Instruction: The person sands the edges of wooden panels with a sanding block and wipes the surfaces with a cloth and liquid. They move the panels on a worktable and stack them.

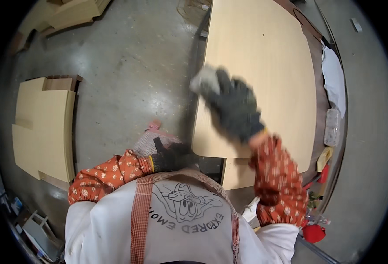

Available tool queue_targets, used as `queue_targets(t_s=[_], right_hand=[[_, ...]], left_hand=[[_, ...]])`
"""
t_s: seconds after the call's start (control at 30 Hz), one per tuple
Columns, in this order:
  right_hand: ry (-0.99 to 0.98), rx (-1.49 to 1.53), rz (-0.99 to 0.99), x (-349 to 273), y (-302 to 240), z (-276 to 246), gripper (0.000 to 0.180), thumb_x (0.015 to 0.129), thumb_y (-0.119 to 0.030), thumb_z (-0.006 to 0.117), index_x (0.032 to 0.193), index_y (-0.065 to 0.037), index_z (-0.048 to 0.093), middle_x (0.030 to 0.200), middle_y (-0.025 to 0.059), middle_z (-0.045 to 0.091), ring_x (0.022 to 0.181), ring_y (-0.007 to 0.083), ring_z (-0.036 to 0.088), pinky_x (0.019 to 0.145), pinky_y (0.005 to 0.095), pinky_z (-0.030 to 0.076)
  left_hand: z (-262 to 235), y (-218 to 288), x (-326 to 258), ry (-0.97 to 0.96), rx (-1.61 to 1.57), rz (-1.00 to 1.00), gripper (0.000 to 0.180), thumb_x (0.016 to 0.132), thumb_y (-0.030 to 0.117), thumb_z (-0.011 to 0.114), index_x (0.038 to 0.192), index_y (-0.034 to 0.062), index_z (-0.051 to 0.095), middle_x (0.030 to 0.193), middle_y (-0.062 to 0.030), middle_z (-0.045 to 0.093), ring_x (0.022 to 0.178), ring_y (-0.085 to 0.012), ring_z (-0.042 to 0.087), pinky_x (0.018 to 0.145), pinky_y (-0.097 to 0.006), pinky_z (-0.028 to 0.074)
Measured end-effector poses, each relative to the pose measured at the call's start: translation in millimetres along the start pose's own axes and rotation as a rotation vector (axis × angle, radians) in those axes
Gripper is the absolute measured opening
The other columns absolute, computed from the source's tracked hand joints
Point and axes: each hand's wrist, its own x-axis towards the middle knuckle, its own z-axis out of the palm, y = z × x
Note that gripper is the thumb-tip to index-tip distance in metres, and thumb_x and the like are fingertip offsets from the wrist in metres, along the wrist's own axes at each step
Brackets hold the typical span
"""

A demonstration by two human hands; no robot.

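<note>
My right hand (237, 105), in a dark grey knit glove, is closed round a pale grey wad that looks like a rag (205, 82); motion blurs both. It is over the left edge of a large light wood-coloured board (264, 70). My left hand (173, 157), gloved in black with a yellow cuff, is low in front of my body, just left of the board's near corner. Its thumb sticks out apart from the other fingers, which are dark and partly blurred. No object shows in it.
Stacked wood-coloured panels (44, 127) stand at the left, with more (71, 15) at the far left. A pinkish cloth-like thing (152, 136) is beyond my left hand. Along the board's right side are a white cloth (333, 77), a clear plastic-wrapped pack (332, 127) and a red item (313, 233).
</note>
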Motion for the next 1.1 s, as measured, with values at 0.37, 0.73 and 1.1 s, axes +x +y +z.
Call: queue_targets(t_s=[0.37, 0.73, 1.1], right_hand=[[0.096, -0.058, 0.542, -26.3, 100.5, 29.5, 0.051, 0.080, -0.037, 0.067, 0.129, -0.027, 0.059, 0.143, 0.0227, 0.043, 0.104, 0.0424, 0.056, 0.092, 0.0481, 0.046], [0.455, -0.023, 1.376, -302.9, -26.3, 6.7, 0.044, 0.094, -0.027, 0.058, 0.134, -0.009, 0.055, 0.146, 0.0169, 0.043, 0.130, 0.0365, 0.046, 0.106, 0.0454, 0.040], [-0.013, -0.212, 1.360, -427.4, -91.6, 44.3, 0.052, 0.104, -0.033, 0.029, 0.151, -0.013, 0.024, 0.154, 0.0102, 0.033, 0.136, 0.0286, 0.040, 0.115, 0.0430, 0.028]], left_hand=[[-3.2, 50.9, -2.2, 0.282, 1.049, 0.033, 0.025, 0.095, 0.021, 0.061, 0.111, 0.0025, 0.065, 0.101, -0.0065, 0.067, 0.093, -0.0139, 0.061, 0.084, -0.030, 0.051], [42.3, 83.5, 40.2, 0.231, 0.546, -0.032, 0.045, 0.096, 0.033, 0.057, 0.124, -0.0022, 0.056, 0.120, -0.0165, 0.060, 0.114, -0.0229, 0.058, 0.100, -0.035, 0.048], [95.1, 82.5, 69.1, 0.187, 0.556, -0.267, 0.038, 0.091, 0.019, 0.063, 0.118, -0.0057, 0.054, 0.098, -0.0205, 0.066, 0.084, -0.0283, 0.067, 0.073, -0.034, 0.058]])
